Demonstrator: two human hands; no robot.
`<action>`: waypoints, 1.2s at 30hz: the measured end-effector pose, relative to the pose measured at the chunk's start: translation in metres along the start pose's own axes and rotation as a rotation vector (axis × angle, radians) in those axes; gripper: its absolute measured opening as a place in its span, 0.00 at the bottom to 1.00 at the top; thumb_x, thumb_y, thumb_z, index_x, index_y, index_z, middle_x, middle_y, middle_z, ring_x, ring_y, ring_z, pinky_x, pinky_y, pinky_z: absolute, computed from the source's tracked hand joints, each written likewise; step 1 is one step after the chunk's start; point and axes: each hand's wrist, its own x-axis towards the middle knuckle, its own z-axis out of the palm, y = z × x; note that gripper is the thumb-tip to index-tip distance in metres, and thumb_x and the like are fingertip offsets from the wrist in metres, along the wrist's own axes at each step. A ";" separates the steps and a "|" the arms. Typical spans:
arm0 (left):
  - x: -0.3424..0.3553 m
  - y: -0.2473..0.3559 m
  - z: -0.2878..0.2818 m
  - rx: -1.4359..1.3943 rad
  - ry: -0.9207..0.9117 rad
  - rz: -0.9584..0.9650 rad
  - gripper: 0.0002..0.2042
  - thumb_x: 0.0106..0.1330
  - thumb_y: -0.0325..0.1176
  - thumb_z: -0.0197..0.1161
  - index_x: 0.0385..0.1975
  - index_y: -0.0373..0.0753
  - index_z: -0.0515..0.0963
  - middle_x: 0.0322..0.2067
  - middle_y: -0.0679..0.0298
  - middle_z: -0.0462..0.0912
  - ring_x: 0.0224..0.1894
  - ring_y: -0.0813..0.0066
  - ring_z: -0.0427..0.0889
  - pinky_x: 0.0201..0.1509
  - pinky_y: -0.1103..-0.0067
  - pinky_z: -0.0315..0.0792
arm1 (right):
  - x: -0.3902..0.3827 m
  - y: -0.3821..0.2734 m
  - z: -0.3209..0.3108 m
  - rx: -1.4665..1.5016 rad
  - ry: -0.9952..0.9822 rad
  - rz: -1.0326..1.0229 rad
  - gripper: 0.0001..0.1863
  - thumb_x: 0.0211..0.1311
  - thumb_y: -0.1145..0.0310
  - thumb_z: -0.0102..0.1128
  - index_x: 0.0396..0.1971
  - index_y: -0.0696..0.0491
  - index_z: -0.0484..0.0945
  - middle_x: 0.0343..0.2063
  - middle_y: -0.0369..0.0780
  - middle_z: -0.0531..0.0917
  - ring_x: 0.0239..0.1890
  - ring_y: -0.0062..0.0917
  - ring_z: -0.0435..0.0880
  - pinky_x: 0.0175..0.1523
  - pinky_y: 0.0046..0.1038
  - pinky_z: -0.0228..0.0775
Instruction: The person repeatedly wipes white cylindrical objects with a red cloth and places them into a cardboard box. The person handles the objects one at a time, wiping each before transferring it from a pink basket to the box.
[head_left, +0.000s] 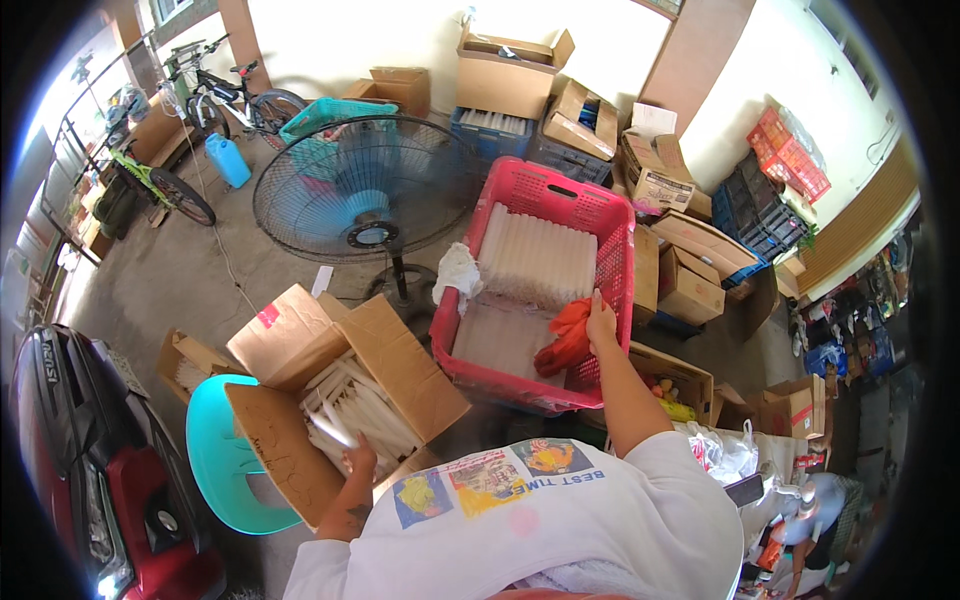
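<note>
My right hand (602, 322) grips a bunched red cloth (568, 338) inside the red plastic crate (448, 345). White candles (540, 250) lie side by side in rows at the crate's far end, with a paler layer in its near half. To the left, my left hand (360, 460) is at the near edge of an open cardboard box (405, 370). Its fingers are closed on the end of a white candle (338, 428), slightly blurred. More white candles (365, 395) lie loosely and at mixed angles in that box.
A turquoise tub (215, 450) is beside the cardboard box. Beyond stands a large black-caged fan (375, 230). White crumpled material (458, 275) hangs on the crate's left rim. A red motorcycle (150, 510) is at the left, and stacked cartons (655, 175) are at the back right.
</note>
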 end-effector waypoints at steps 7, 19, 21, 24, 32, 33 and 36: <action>-0.015 0.013 -0.014 0.907 -0.229 0.309 0.50 0.58 0.72 0.45 0.58 0.21 0.62 0.57 0.42 0.70 0.61 0.55 0.69 0.63 0.61 0.63 | 0.036 -0.001 -0.019 0.309 -0.259 0.050 0.30 0.70 0.46 0.45 0.53 0.61 0.73 0.46 0.43 0.80 0.49 0.26 0.76 0.56 0.28 0.67; -0.289 0.426 0.106 0.005 -0.776 1.252 0.25 0.60 0.39 0.67 0.54 0.34 0.68 0.42 0.56 0.78 0.44 0.69 0.80 0.48 0.76 0.74 | 0.013 -0.017 -0.037 -0.151 -0.636 -0.268 0.18 0.69 0.57 0.48 0.45 0.56 0.78 0.35 0.46 0.83 0.39 0.33 0.83 0.44 0.33 0.74; -0.302 0.447 0.194 0.136 -0.737 1.203 0.30 0.56 0.42 0.69 0.53 0.31 0.67 0.38 0.54 0.79 0.41 0.66 0.80 0.47 0.73 0.73 | 0.019 -0.012 -0.035 -0.390 -0.761 -0.362 0.16 0.67 0.61 0.49 0.42 0.56 0.78 0.30 0.46 0.83 0.35 0.35 0.85 0.40 0.35 0.75; -0.315 0.463 0.294 0.259 -0.589 1.205 0.32 0.51 0.42 0.71 0.51 0.28 0.67 0.44 0.47 0.75 0.49 0.55 0.76 0.53 0.68 0.72 | 0.022 -0.003 -0.029 -0.699 -0.935 -0.493 0.13 0.65 0.65 0.50 0.39 0.57 0.80 0.27 0.46 0.83 0.32 0.37 0.85 0.36 0.37 0.76; -0.334 0.473 0.350 0.561 -0.230 1.258 0.32 0.52 0.48 0.69 0.48 0.29 0.67 0.46 0.42 0.75 0.52 0.46 0.75 0.58 0.64 0.69 | 0.019 0.007 -0.026 -0.416 -0.918 -0.143 0.17 0.64 0.64 0.49 0.40 0.64 0.78 0.29 0.51 0.83 0.19 0.35 0.85 0.23 0.33 0.76; -0.330 0.477 0.350 0.521 -0.297 1.168 0.31 0.53 0.47 0.68 0.48 0.29 0.67 0.46 0.42 0.74 0.52 0.46 0.75 0.58 0.64 0.69 | 0.020 0.006 -0.026 -0.421 -0.915 -0.151 0.17 0.64 0.65 0.49 0.39 0.65 0.78 0.28 0.51 0.83 0.20 0.35 0.85 0.23 0.33 0.76; -0.309 0.480 0.352 0.408 -0.358 1.076 0.25 0.56 0.42 0.64 0.47 0.29 0.69 0.46 0.43 0.76 0.51 0.46 0.77 0.55 0.65 0.71 | 0.020 0.006 -0.022 -0.479 -0.961 -0.027 0.16 0.63 0.64 0.50 0.38 0.64 0.78 0.26 0.50 0.83 0.19 0.35 0.85 0.22 0.34 0.75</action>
